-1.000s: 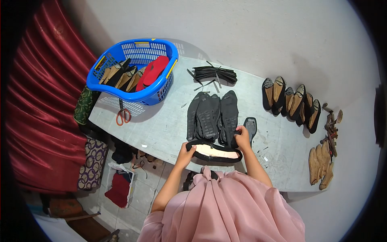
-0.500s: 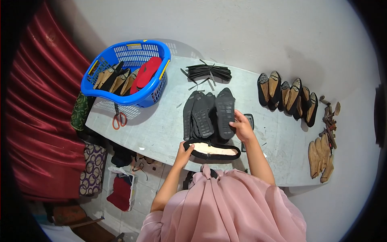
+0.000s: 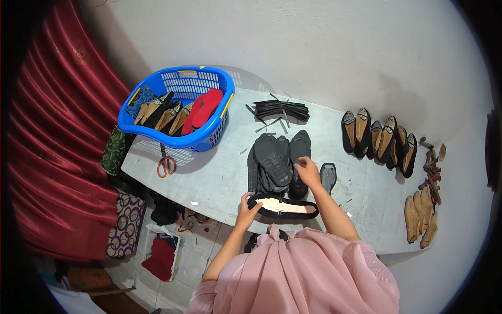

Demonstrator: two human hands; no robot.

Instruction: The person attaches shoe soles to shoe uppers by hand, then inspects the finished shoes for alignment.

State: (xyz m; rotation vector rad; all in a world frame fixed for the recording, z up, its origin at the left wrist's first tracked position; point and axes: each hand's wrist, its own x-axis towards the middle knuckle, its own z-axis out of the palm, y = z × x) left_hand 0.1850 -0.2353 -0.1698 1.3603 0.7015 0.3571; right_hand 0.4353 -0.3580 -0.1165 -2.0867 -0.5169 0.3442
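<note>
On the table, a black shoe with a cream inside lies sideways near the front edge, its left end held by my left hand. Beyond it is a pile of black ridged soles. My right hand is over the right side of another black stack, fingers loosely bent and nothing visibly gripped. To the right of that hand lies a single dark sole.
A blue basket with shoes and red soles stands back left, above orange-handled scissors. Black strips lie tied at the back. Patterned shoes line the right, near wooden shoe lasts and tools.
The black sole that my right hand held now lies on the left pile, and that hand is off it. My left hand still holds the shoe. The view has shifted slightly.
</note>
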